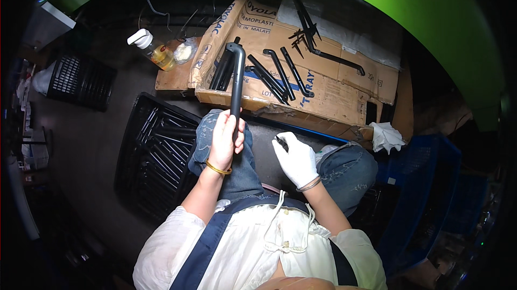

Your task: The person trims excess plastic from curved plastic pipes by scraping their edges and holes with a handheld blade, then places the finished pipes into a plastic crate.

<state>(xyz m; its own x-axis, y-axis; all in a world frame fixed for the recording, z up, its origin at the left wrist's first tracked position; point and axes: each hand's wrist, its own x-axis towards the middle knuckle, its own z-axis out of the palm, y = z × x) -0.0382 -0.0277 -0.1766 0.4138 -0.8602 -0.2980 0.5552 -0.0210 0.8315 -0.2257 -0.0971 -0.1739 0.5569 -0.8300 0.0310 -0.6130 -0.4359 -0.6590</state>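
Observation:
My bare left hand (228, 138), with a gold bangle at the wrist, is wrapped round the lower end of a black tube (237, 83). The tube stands up from my fist, its bent, hooked end at the top. My right hand (297, 160) wears a white glove and is closed in a pinch. A small dark thing (281, 143) shows at its fingertips, too little of it to name. Beyond my hands, several similar black tubes (280, 75) lie on a flattened cardboard carton (334, 101). Farther back are thin black pronged parts (306, 29).
A black crate (126, 145) full of black tubes stands left of my legs. A bottle of yellowish drink (161, 56) sits at the carton's left. Another basket (81, 80) is farther left. A crumpled white cloth (386, 137) hangs at the carton's right corner, above blue crates (414, 182).

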